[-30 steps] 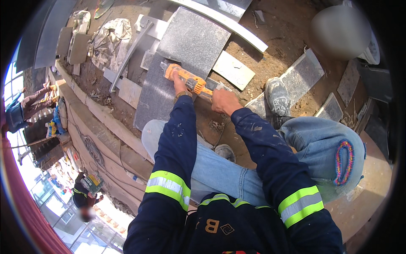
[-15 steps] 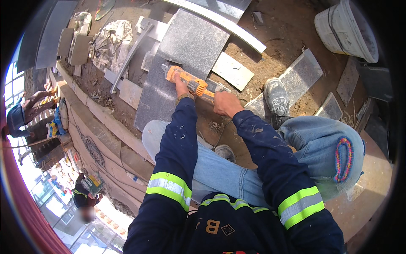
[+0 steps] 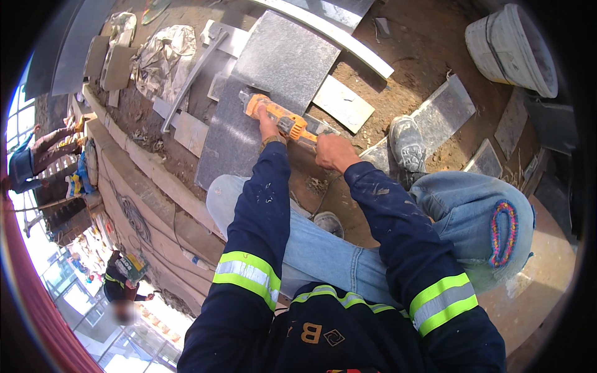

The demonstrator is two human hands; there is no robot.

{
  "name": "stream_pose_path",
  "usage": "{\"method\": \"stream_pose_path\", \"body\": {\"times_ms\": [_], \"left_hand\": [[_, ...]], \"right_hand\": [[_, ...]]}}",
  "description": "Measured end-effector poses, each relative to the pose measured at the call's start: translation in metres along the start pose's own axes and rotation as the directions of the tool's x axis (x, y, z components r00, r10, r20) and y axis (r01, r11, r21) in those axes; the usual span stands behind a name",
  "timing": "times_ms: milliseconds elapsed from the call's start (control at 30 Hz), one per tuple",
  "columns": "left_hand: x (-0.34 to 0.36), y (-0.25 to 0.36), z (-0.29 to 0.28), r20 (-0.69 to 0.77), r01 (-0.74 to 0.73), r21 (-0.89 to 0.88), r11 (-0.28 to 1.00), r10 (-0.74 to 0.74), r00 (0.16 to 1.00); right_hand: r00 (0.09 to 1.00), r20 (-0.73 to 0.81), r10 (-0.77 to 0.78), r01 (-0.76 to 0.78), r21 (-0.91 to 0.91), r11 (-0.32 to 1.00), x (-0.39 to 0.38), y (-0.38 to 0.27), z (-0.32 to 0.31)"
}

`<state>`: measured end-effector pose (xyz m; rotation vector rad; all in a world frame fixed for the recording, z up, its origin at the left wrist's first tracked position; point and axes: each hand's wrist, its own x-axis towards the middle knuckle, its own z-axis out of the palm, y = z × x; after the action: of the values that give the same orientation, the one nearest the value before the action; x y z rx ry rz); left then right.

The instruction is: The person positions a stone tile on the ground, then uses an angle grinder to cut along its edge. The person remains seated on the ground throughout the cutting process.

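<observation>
An orange angle grinder lies across between my two hands, its head over a dark grey stone slab. My left hand is wrapped round the front of its body. Farther back, my right hand grips the rear handle. The grinder's guarded head sits close to the edge where a lighter speckled slab overlaps the dark one. Whether the disc touches the stone I cannot tell.
Beside the slabs lie a pale tile piece, a long light strip and a thin metal bar. A white bucket stands far right. My shoe rests by another slab. Other people are at the left.
My hands and the grinder stay almost where they were on the slab. The view has shifted slightly, and the people at the left have changed posture a little.
</observation>
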<state>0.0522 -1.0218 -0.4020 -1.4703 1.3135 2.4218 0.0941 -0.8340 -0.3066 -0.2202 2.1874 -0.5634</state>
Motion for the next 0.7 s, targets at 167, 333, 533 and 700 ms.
{"method": "stream_pose_path", "body": {"times_ms": [167, 333, 533, 700], "left_hand": [[0.009, 0.002, -0.003, 0.001, -0.011, 0.007, 1.000, 0.011, 1.000], [0.009, 0.004, -0.002, -0.006, -0.054, 0.013, 0.998, 0.054, 0.999], [0.003, 0.003, 0.008, -0.039, -0.051, 0.011, 0.999, 0.052, 0.998], [0.004, 0.003, 0.008, -0.050, -0.065, 0.028, 0.997, 0.066, 0.997]], "right_hand": [[1.000, -0.006, -0.011, 0.011, 0.009, 1.000, 0.008, -0.001, 0.003], [0.999, -0.022, -0.025, 0.026, 0.007, 1.000, 0.011, -0.003, 0.004], [0.996, -0.032, -0.078, 0.078, 0.018, 0.997, 0.017, 0.007, 0.009], [0.996, -0.079, -0.045, 0.044, -0.012, 0.999, 0.017, 0.005, 0.012]]}}
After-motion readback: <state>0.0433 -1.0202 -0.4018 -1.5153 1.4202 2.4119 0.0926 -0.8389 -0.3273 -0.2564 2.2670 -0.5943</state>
